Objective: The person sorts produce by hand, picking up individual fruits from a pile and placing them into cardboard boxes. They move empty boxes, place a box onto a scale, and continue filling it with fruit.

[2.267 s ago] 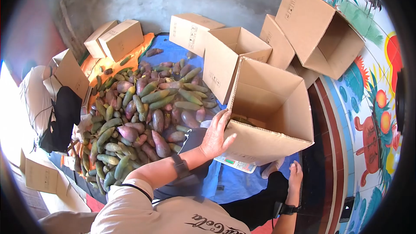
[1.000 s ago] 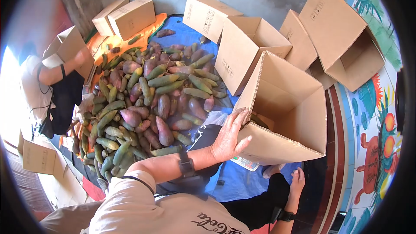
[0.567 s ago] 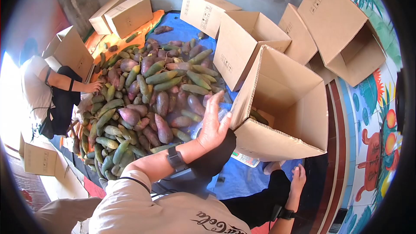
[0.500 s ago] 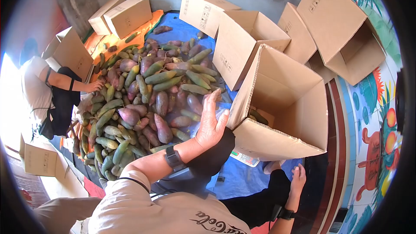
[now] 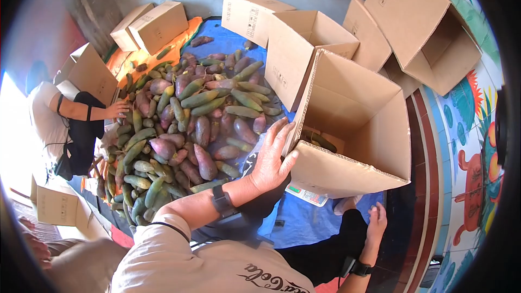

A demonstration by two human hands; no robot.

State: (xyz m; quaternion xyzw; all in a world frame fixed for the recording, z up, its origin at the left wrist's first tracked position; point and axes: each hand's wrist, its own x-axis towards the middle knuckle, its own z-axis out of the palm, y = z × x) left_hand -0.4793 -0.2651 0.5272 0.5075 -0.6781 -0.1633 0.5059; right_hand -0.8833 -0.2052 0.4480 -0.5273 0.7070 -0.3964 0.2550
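My left hand (image 5: 269,164), with a dark watch on its wrist, is at the near left corner of an open cardboard box (image 5: 347,173). Its fingers are spread and nothing is in them; they seem to touch the box's left wall. Inside the box lie a few green radishes (image 5: 319,140); its far bottom is shaded. Below the box shows a flat white device with a green panel (image 5: 306,195), perhaps a scale. My right hand (image 5: 375,227) hangs beside my right knee, fingers loosely apart, holding nothing.
A large heap of green and purple radishes (image 5: 184,125) covers the blue sheet (image 5: 214,35) to the left. Several cardboard boxes (image 5: 296,43) stand behind and to the right. Another person (image 5: 49,108) reaches into the heap from the left; a further hand (image 5: 35,244) shows at lower left.
My left hand has moved slightly right and down, up against the box corner. My right hand has barely moved. At lower left, another person's hand has come further into view.
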